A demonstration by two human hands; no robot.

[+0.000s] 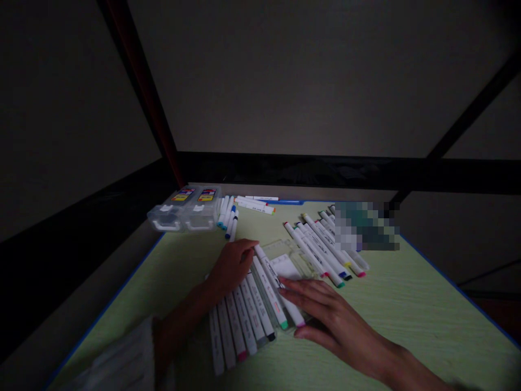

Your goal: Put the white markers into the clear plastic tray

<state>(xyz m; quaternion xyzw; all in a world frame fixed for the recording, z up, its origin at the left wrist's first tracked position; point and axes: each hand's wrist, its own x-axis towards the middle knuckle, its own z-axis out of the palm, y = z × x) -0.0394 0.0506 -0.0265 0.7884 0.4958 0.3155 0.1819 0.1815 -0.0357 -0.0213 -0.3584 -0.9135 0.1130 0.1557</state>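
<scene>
A white marker [268, 267] with a pink end lies slanted over a clear plastic case [280, 245]. My left hand [234, 266] is closed, its fingertips pinching the far end of this marker. From the right, my right hand [329, 312] rests its fingertips along the marker's side, with the thumb by the pink end. Just left of it lies a green-ended marker [271, 296] in the case. Several more white markers [240, 320] lie side by side below my left hand, one with a black end and one with a pink end.
Several loose markers [321, 244] lie at the right, beside a pixelated patch. Two clear lidded boxes [199, 209] stand at the back left, with more markers [228, 214] beside them. A blue strip [285, 202] lies along the back. The green table [378, 326] has blue edges.
</scene>
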